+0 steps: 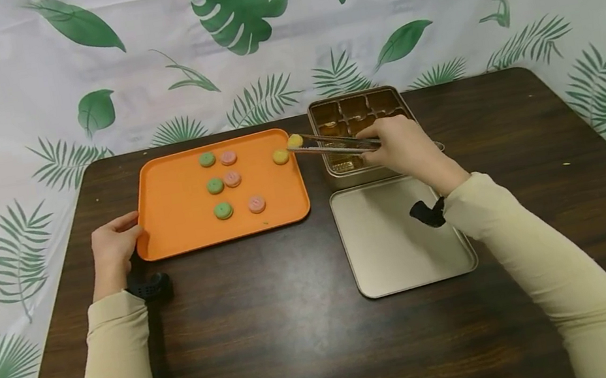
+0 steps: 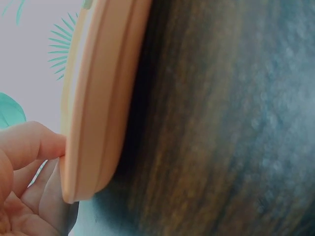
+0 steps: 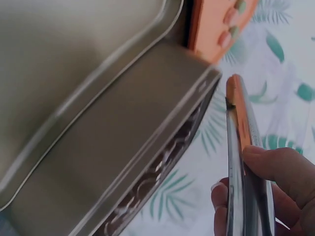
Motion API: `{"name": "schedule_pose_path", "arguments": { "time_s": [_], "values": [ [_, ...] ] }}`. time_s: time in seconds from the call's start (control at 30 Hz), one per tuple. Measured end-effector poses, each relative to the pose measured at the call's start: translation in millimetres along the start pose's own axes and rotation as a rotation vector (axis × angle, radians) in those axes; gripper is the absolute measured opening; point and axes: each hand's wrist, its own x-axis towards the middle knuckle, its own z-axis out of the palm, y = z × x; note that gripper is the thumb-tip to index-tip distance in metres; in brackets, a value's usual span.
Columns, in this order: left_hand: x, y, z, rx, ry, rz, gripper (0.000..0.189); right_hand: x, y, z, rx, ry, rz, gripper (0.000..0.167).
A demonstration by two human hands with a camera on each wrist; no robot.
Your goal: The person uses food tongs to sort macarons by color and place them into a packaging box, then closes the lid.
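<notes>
Tongs [image 1: 332,150], shiny metal, pinch what seems a round macaron [image 1: 295,141].

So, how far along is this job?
Done: the lid is off the tin. In hand: tongs hold a yellow macaron at the edge of the orange tray. Seemingly left: three green macarons, three pink ones, another yellow one there. Whether the tin holds any is unclear.

One left hand [image 1: 112,245], one right hand [image 1: 404,145]; one pair of tongs [image 1: 326,150] in the right grip; two yellow macarons [image 1: 280,156], one at their tips, one just left; three green macarons [image 1: 215,185] and three pink macarons [image 1: 232,178] farther left; one tray [image 1: 180,202] in the left grip; one tin [image 1: 357,178] and one lid [image 1: 401,246] near the right grip; one table [image 1: 277,325] below both grips
</notes>
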Motion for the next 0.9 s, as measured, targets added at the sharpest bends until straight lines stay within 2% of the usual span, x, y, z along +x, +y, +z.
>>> {"name": "schedule_pose_path", "arguments": {
  "time_s": [0.4,0.6,0.9],
  "values": [
    [0.2,2.0,-0.2,-0.003,-0.01,-0.011,0.051,-16.0,37.6,-16.3,0.064,0.012,0.125,0.044],
    [0.8,1.9,-0.4,-0.004,-0.017,-0.024,0.051,-18.6,51.0,-13.9,0.036,0.026,0.123,0.043],
    [0.5,1.7,-0.8,0.01,-0.011,-0.008,0.05,-18.0,57.8,-9.8,0.037,0.033,0.107,0.041]
  ]
}}
